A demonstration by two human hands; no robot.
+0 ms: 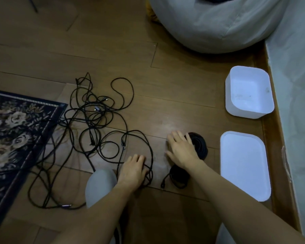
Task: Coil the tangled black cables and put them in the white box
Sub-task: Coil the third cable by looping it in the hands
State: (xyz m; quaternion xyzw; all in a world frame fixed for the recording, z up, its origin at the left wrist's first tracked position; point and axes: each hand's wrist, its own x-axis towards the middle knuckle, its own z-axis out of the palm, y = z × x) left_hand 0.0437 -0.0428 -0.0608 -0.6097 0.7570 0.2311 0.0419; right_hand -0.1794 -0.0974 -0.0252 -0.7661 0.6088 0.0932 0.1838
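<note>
Two coils [198, 147] under right hand [181, 150], tangle [99, 120] beneath left fingers [139, 158]

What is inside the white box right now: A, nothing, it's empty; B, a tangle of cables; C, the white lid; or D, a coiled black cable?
A: the white box shows only its bare bottom, while the coiled cables sit on the floor under the right hand and the white lid lies flat beside them.
</note>
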